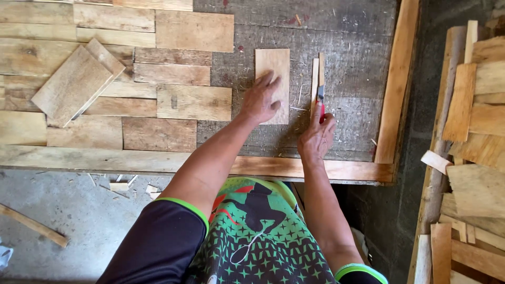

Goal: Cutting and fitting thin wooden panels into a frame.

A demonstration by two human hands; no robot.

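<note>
While the person leans over the bench [326, 21], this is how things lie:

Left hand: the left hand [261, 98] lies flat, fingers spread, pressing down on a small wood piece [273, 63]. It pins it and does not grip it.

Right hand: the right hand [317, 138] is closed around a red-handled cutter [320, 100], blade end pointing away from the body.

Thin strip: a thin wood strip [315, 79] lies just beside the cutter, near the small piece.

Where: both lie on the bare grey part of the bench, inside a wood frame [398, 79].

Feel: the small piece looks thin, light and stiff. I think it could slide or split, so hold it flat from above, away from the blade.

Nearby: wood planks [173, 73] fitted side by side on the left; a scrap wood pile [473, 126] on the right.
</note>
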